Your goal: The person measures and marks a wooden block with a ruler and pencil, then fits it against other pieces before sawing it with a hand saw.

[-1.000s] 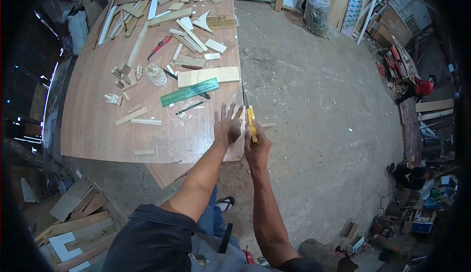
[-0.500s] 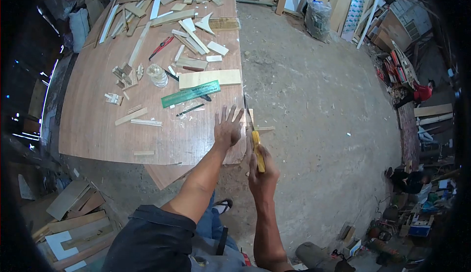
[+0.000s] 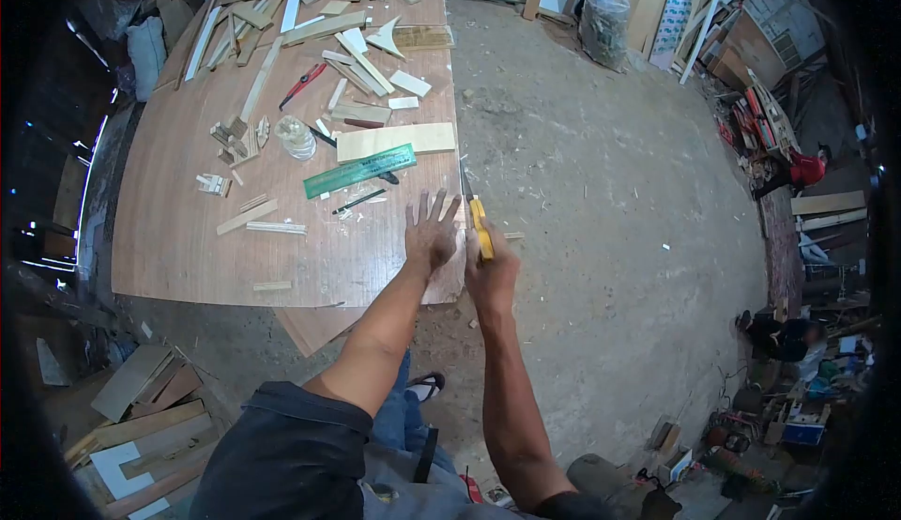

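Observation:
My right hand (image 3: pixel 492 271) is wrapped round the yellow handle of a saw (image 3: pixel 481 227), whose thin blade points away along the right edge of the wooden table (image 3: pixel 188 248). My left hand (image 3: pixel 431 237) lies with fingers spread at that edge, pressing on a small pale wood strip (image 3: pixel 459 213) that it mostly covers. The strip's end (image 3: pixel 513 235) shows past the saw, beyond the table edge. Beyond my left hand lie a green ruler-like piece (image 3: pixel 359 171), a dark pencil (image 3: pixel 359 202) and a pale board (image 3: pixel 396 142).
Wood offcuts (image 3: pixel 324 27), a clear jar (image 3: pixel 297 139) and a red tool (image 3: pixel 302 86) lie on the table. A filled plastic bag (image 3: pixel 604 27) stands on the floor. Two people (image 3: pixel 805 169), (image 3: pixel 784 339) are at the far right.
My right hand and the saw have moved forward, away from my body, along the table edge. My left hand stays spread at the edge. The whole view has shifted slightly.

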A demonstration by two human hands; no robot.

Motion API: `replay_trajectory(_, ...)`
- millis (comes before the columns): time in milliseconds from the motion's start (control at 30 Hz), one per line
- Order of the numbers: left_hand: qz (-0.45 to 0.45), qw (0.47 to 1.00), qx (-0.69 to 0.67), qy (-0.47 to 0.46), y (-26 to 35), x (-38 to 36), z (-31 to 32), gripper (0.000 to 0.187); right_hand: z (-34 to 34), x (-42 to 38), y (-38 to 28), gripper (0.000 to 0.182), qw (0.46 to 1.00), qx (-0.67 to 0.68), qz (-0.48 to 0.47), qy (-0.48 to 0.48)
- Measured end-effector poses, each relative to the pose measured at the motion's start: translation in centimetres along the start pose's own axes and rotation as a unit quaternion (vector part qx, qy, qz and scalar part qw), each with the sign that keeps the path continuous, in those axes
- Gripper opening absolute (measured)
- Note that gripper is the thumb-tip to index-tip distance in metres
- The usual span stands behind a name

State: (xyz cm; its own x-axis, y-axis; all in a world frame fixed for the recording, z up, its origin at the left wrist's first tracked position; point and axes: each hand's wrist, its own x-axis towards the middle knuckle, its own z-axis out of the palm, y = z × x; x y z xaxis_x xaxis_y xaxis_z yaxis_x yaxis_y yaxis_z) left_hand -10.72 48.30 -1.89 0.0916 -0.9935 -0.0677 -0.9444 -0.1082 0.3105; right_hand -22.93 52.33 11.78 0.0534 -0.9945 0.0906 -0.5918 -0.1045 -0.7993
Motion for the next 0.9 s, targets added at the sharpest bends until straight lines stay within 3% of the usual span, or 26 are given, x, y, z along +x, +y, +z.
replay_trajectory(233,-0.003,1.0,-0.009,0.014,-0.1,0.2,0.3,0.058,-1.8,-3.7,-1.6,0.032,0.997,0.032,-0.047,0.05)
replay_trajectory(367,0.008,0.999,-0.009,0.035,0.0,-0.2,-0.3,0.057,-0.3,0.5,-0.8,0.033,0.993,-0.052,0.062,-0.081)
replay_trajectory(400,0.009,0.999,-0.006,0.043,-0.2,0.6,-0.8,0.057,0.6,-0.8,1.6,0.033,0.999,0.024,-0.032,0.004)
replay_trajectory(533,0.01,0.999,0.002,0.05,-0.2,0.0,0.3,0.058,-1.9,-6.2,-0.8,0.032,0.995,0.011,-0.072,0.064)
replay_trajectory(633,0.019,0.997,0.013,0.076,-0.4,0.5,0.8,0.059,0.7,-4.2,2.6,0.031,0.996,-0.008,-0.08,0.045)
replay_trajectory(667,0.019,0.996,0.013,0.089,-0.5,0.3,1.1,0.059,1.7,-2.8,3.9,0.03,0.999,0.05,-0.016,-0.009)
replay_trajectory(767,0.026,0.995,0.013,0.099,-1.0,0.9,2.3,0.058,1.4,-5.0,4.3,0.03,0.994,0.053,-0.068,0.069)
replay_trajectory(833,0.033,0.994,0.016,0.098,-1.2,1.0,2.4,0.058,-0.1,-8.2,3.7,0.03,0.998,0.014,-0.044,0.044)
replay_trajectory(900,0.033,0.994,0.017,0.1,-1.1,1.0,2.2,0.058,-0.3,-10.2,3.8,0.032,0.993,0.042,-0.075,0.082)
